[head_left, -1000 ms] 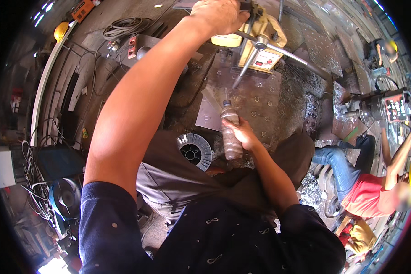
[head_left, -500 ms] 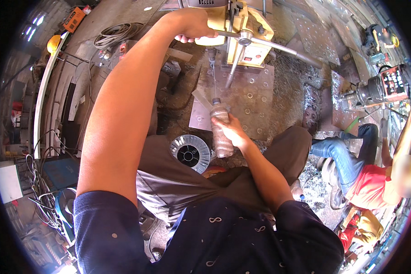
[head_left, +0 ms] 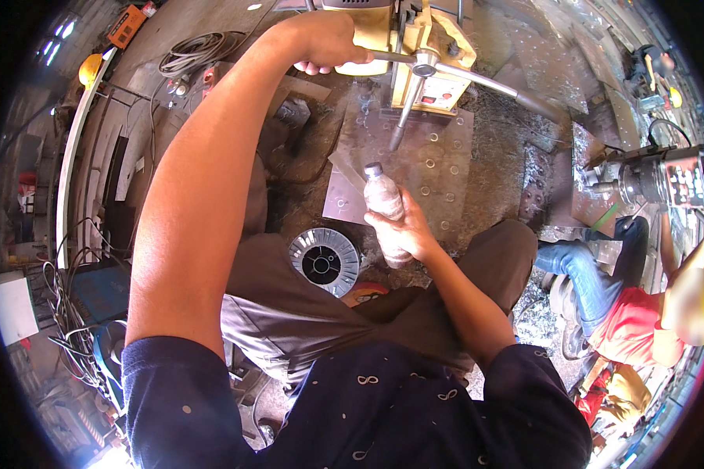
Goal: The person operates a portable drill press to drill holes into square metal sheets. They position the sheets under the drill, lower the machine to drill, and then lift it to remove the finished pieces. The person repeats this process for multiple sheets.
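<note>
Up at the top, my left hand (head_left: 326,43) is closed around one arm of the spoked feed handle (head_left: 424,66) on a yellow magnetic drill press (head_left: 438,48). Its drill bit is mostly hidden. The drill stands on a metal plate (head_left: 451,184) marked with several rings. Closer to my body, my right hand (head_left: 403,229) wraps the middle of a cloudy plastic bottle (head_left: 383,195). The bottle's dark-topped neck tilts up and slightly left, above the plate's near part and clear of the drill.
A wire spool (head_left: 325,262) lies by my left knee. Coiled cable (head_left: 199,53) sits at the far left, with tangled wires (head_left: 78,336) nearer. At right, a person in a red shirt (head_left: 626,324) sits near another drill machine (head_left: 657,176). Metal shavings litter the floor.
The thin stream between the bottle and the drill bit no longer shows. My right hand has tipped the bottle and shifted slightly right. My left hand stays on the feed handle, nearly unmoved.
</note>
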Demonstrator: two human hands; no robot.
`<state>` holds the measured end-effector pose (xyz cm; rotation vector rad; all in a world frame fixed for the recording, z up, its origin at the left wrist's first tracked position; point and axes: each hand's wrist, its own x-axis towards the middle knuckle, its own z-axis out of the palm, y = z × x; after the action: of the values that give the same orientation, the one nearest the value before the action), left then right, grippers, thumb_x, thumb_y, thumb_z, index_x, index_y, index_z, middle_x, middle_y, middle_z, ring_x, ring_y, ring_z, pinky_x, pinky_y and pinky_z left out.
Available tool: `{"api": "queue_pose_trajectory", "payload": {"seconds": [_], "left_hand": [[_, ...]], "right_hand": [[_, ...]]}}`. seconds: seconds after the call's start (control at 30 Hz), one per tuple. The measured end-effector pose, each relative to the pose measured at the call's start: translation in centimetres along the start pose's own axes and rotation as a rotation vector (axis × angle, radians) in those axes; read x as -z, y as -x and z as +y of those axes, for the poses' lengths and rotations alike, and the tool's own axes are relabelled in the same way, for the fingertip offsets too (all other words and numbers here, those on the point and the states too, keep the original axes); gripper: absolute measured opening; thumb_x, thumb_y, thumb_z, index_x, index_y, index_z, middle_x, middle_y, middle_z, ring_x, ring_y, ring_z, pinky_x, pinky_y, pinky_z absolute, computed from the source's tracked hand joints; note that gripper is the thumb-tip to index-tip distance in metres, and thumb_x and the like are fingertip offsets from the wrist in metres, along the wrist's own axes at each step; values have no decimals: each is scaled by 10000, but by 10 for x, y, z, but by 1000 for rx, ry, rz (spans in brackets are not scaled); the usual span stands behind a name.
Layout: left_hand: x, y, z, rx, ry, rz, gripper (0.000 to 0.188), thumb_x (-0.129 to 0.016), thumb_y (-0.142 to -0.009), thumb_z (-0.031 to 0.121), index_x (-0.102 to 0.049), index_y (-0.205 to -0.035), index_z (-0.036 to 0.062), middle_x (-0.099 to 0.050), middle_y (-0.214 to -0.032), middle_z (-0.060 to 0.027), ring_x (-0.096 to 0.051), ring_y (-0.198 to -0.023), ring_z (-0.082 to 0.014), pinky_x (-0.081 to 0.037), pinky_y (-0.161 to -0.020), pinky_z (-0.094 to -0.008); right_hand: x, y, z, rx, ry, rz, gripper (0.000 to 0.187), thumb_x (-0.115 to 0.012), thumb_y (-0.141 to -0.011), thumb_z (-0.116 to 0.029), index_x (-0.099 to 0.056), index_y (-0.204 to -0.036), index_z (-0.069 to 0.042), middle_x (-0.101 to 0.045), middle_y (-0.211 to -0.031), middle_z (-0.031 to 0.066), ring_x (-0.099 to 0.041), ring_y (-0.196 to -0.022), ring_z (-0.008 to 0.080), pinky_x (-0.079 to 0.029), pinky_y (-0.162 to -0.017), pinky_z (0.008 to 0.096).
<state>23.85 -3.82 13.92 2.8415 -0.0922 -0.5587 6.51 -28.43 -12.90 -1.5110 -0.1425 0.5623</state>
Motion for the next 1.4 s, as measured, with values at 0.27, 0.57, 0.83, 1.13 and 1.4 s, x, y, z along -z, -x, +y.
{"api": "queue_pose_trajectory", "payload": {"seconds": [0.27,0.57,0.83,1.13,1.4], "left_hand": [[0,1,-2,-6,63,6,576,-690,-970,526,-712,-908,-46,-590,-625,-54,-565,-476,-160,-450,-431,-330],[-3,-1,-7,1,64,17,567,-693,-975,521,-699,-896,-41,-569,-607,-52,-554,-457,-157,-422,-412,-325],[-4,-1,-5,-1,84,23,565,-692,-975,519,-704,-911,-42,-563,-605,-49,-551,-458,-151,-419,-411,-321],[-7,-1,-7,-8,106,39,542,-690,-985,500,-703,-901,-36,-565,-611,-41,-543,-461,-142,-423,-410,-314],[-8,-2,-8,4,87,40,565,-692,-980,519,-680,-842,-29,-564,-599,-46,-553,-455,-151,-434,-411,-311]], "right_hand": [[-8,18,2,-90,99,58,728,-920,-852,-250,-510,-1412,-31,-712,-1130,71,-683,-983,158,-568,-860,353],[-6,10,14,-207,30,52,692,-901,-873,-325,-526,-1354,1,-704,-1065,90,-684,-859,157,-578,-733,335],[1,6,21,-292,-24,45,637,-905,-858,-328,-597,-1296,17,-737,-1009,104,-707,-852,181,-579,-733,355],[0,5,27,-297,-29,58,501,-881,-887,-324,-660,-1211,-12,-746,-965,80,-697,-813,166,-563,-722,352],[-6,4,26,-233,-73,114,573,-902,-868,-302,-614,-1268,-10,-732,-1001,71,-689,-818,157,-566,-723,344]]}}
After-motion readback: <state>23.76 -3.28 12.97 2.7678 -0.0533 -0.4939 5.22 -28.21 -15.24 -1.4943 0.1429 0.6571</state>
